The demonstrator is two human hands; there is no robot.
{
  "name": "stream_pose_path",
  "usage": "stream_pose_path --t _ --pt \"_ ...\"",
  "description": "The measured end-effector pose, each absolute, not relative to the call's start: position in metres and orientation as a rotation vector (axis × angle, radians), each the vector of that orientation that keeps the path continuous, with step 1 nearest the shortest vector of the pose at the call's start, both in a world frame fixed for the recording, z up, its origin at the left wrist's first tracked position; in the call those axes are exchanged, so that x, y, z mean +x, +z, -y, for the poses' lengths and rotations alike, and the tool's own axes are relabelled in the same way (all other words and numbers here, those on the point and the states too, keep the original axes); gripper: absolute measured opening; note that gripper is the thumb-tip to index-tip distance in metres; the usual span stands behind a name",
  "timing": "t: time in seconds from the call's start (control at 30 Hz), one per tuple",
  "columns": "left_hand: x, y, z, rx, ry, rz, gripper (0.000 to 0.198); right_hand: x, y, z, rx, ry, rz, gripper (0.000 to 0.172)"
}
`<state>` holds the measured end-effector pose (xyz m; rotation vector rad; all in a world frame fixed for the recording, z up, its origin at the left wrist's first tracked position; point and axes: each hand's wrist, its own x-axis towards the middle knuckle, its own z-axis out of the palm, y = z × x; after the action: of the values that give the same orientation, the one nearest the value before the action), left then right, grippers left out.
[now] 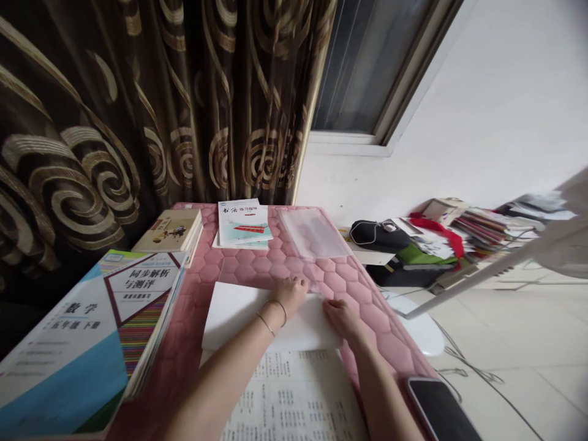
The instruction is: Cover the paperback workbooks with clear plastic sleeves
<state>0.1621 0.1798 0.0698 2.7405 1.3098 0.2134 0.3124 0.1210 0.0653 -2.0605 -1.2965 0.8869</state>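
Note:
A blank white sheet lies on the pink quilted table cover, over the top of a printed paper. My left hand, with thin bangles on the wrist, rests on the sheet's far edge with fingers curled down. My right hand presses on the sheet's right edge, fingers bent against it. Whether either hand pinches the paper is unclear.
A stack of workbooks sits at the left, a smaller book stack behind it, a white-and-teal booklet and a clear plastic folder at the far edge. A phone lies near right. Clutter of books and cables covers the floor.

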Motion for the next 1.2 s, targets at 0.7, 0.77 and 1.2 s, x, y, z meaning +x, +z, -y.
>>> stream_pose_path --t 0.7,0.77,1.2 --pt "0.167 0.067 -0.188 2.807 0.252 -1.377 0.024 0.317 0.061 -0.124 -2.113 0.826 1.486 0.029" --pt "0.17 0.067 -0.189 2.809 0.251 -1.373 0.024 0.317 0.061 -0.124 -2.115 0.815 1.494 0.029" --pt "0.172 0.07 -0.188 2.838 0.279 -1.36 0.025 0.319 0.053 -0.125 -2.134 0.717 1.62 0.032"
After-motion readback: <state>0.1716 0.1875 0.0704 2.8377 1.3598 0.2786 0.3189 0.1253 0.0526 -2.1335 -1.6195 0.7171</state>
